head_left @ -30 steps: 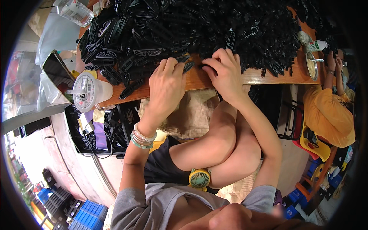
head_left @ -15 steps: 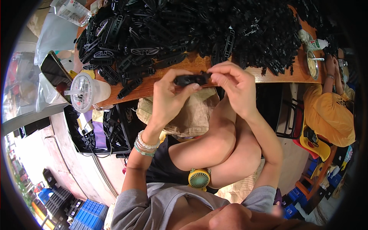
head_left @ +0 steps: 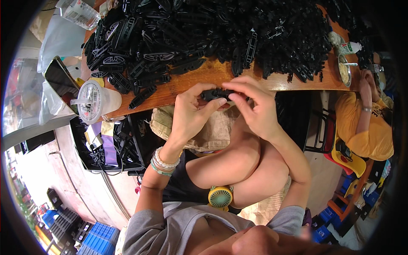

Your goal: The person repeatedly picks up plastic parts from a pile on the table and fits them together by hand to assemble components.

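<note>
Between my two hands, over the table's front edge, is a small black plastic part point(head_left: 209, 94). My left hand point(head_left: 191, 108) grips it by its left end, thumb in front and fingers behind. My right hand point(head_left: 250, 102) is closed with thumb and fingertips at the part's right end; whether a separate small piece is pinched there is hidden. Beyond my hands a large heap of black plastic parts point(head_left: 182, 34) covers most of the wooden table point(head_left: 187, 83). A few long black parts point(head_left: 142, 97) lie apart at the heap's near left edge.
A lidded plastic cup with a straw point(head_left: 95, 102) and a phone point(head_left: 61, 80) stand at left. Below the edge sits a black bin point(head_left: 127, 144) of parts. A bowl with a spoon point(head_left: 344, 72) is at right, near a person in orange point(head_left: 361, 123). A yellow fan point(head_left: 220, 197) rests by my lap.
My right hand has come down and left, its fingertips now against the part's right end. My left hand has shifted slightly right with the part.
</note>
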`<state>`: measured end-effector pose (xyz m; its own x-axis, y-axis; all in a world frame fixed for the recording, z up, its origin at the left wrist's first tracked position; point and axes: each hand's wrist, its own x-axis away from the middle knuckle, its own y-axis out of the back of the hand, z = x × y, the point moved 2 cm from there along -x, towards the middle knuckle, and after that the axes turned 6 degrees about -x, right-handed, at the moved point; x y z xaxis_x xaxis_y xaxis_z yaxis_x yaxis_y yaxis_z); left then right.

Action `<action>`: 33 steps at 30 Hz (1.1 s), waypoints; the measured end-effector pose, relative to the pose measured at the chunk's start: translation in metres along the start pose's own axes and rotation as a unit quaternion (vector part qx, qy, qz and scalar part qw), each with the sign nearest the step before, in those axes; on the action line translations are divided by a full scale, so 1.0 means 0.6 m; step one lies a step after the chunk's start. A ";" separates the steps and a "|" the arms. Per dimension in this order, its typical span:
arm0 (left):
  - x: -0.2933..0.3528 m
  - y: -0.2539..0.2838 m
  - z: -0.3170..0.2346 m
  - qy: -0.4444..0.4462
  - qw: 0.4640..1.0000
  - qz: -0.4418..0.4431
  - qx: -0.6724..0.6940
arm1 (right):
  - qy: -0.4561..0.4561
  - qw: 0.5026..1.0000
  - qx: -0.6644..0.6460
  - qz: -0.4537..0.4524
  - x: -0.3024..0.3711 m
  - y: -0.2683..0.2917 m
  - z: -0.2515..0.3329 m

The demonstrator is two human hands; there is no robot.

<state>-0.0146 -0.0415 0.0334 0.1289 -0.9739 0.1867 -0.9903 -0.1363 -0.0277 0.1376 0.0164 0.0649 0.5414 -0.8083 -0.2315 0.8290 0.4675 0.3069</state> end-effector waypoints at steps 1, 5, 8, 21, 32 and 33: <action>0.000 -0.001 0.002 0.006 1.000 0.004 0.009 | 0.017 0.999 0.017 -0.022 0.002 0.005 -0.004; 0.000 0.000 -0.001 -0.008 0.999 0.024 0.021 | -0.003 0.998 -0.041 -0.045 0.002 0.007 -0.012; 0.000 -0.002 -0.008 0.004 0.999 0.031 0.024 | 0.008 0.999 -0.019 -0.050 0.000 0.004 -0.009; 0.001 0.005 -0.019 -0.008 1.000 0.029 -0.004 | 0.181 0.979 0.083 -0.038 -0.004 -0.004 -0.006; 0.006 0.011 -0.011 -0.013 1.000 -0.008 -0.019 | -0.065 0.997 -0.004 0.035 0.011 -0.002 -0.012; 0.007 0.013 -0.013 -0.014 1.000 -0.007 -0.019 | -0.096 0.993 -0.007 0.064 0.017 -0.002 -0.021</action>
<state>-0.0220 -0.0452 0.0414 0.1441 -0.9765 0.1601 -0.9895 -0.1438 0.0132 0.1437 0.0122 0.0507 0.6067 -0.7948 -0.0109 0.7578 0.5742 0.3100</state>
